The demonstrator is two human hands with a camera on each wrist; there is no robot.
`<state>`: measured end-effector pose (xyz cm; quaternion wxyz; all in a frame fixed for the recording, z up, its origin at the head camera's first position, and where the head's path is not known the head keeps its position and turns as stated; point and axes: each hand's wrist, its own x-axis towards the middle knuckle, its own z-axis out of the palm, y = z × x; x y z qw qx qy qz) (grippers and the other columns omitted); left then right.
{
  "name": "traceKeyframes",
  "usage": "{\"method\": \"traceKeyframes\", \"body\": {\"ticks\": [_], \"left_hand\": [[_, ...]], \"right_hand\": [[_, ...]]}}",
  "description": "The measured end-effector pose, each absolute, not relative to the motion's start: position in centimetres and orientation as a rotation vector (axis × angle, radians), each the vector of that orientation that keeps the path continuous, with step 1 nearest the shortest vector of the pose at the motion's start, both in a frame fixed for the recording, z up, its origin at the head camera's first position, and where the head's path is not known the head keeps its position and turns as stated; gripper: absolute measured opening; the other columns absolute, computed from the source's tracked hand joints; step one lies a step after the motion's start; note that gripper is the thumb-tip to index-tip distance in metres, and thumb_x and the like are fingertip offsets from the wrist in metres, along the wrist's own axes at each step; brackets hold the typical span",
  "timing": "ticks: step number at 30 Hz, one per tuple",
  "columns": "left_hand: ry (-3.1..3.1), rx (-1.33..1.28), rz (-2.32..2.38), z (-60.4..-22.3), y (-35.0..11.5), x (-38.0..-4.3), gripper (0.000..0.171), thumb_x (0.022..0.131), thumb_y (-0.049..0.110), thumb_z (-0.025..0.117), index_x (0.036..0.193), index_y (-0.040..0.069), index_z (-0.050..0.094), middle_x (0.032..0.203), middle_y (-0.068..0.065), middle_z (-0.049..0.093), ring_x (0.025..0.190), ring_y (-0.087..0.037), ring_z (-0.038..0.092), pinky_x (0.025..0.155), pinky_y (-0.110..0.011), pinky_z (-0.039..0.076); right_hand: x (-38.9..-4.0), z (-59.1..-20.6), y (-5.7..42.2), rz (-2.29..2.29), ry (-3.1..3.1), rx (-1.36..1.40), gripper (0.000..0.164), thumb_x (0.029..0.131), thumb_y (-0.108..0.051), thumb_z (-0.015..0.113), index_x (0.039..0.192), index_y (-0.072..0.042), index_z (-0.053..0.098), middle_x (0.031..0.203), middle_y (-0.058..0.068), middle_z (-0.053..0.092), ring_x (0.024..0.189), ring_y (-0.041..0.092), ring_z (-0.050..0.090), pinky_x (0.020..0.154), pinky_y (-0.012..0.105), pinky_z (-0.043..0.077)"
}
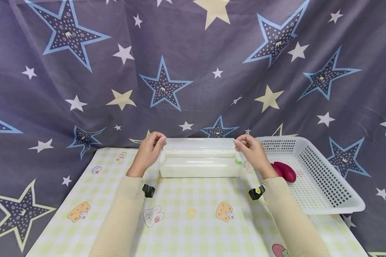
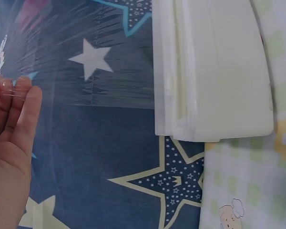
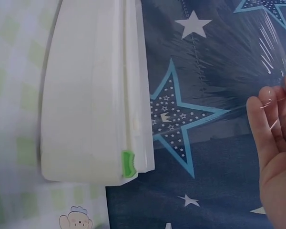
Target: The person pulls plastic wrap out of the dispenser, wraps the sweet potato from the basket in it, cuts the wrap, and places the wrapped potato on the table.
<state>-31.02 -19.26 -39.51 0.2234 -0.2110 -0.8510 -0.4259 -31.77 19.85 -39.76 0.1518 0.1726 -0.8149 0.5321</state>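
Observation:
A white cling film dispenser [image 1: 200, 170] stands on the table, its long side facing me. Clear cling film [image 2: 119, 81] stretches out of it, with creases fanning toward the fingers in both wrist views. In the head view my left hand [image 1: 151, 150] is at the dispenser's back left corner, pinching one corner of the film. At the back right, my right hand [image 1: 252, 151] pinches the other corner. A green slide cutter [image 3: 128, 164] sits at the right end of the dispenser's rail. The film is taut between dispenser and hands.
At the right stands a white perforated basket [image 1: 328, 178] holding smooth dark magenta things [image 1: 286, 172], partly hidden behind my right wrist. A checked cloth with cartoon prints covers the table [image 1: 186, 228]. Behind it hangs a dark curtain [image 1: 196, 46] with stars.

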Motion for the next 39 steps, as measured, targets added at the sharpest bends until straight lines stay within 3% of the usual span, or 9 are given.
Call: {"method": "traceKeyframes", "body": {"ticks": [9,22,29,39], "left_hand": [[-2.294,-0.603,-1.130,-38.8,-19.1,-30.6,0.017,0.107,0.021,0.050,0.106,0.007,0.059,0.097,-0.007,0.060,0.088,-0.020,0.062,0.074,-0.035,0.051],[-2.266,-0.588,-1.121,-37.4,-18.8,-30.2,0.019,0.107,0.023,0.050,0.107,0.006,0.058,0.099,-0.007,0.059,0.089,-0.020,0.062,0.074,-0.036,0.053],[-2.225,-0.623,-1.107,-36.5,-18.8,-29.9,0.018,0.107,0.020,0.050,0.106,0.005,0.058,0.099,-0.008,0.059,0.088,-0.019,0.061,0.074,-0.035,0.051],[-2.167,-0.625,-1.089,-35.3,-18.7,-29.5,0.017,0.106,0.019,0.051,0.106,0.004,0.059,0.099,-0.008,0.060,0.090,-0.019,0.065,0.075,-0.032,0.052]], "right_hand": [[-29.3,-36.8,18.7,1.644,-2.261,0.522,0.019,0.101,-0.005,0.059,0.108,0.013,0.061,0.096,0.028,0.064,0.081,0.019,0.066,0.078,0.025,0.057],[-28.9,-35.9,18.4,1.694,-2.131,0.524,0.018,0.100,-0.005,0.060,0.107,0.012,0.062,0.099,0.032,0.063,0.081,0.022,0.068,0.078,0.030,0.058],[-28.6,-35.1,18.4,1.654,-2.130,0.530,0.017,0.101,-0.006,0.061,0.106,0.010,0.063,0.095,0.033,0.063,0.079,0.025,0.065,0.071,0.020,0.054],[-28.3,-34.1,18.5,1.616,-2.047,0.595,0.016,0.100,-0.004,0.062,0.103,0.011,0.064,0.089,0.027,0.064,0.076,0.015,0.066,0.073,0.030,0.058]]}}
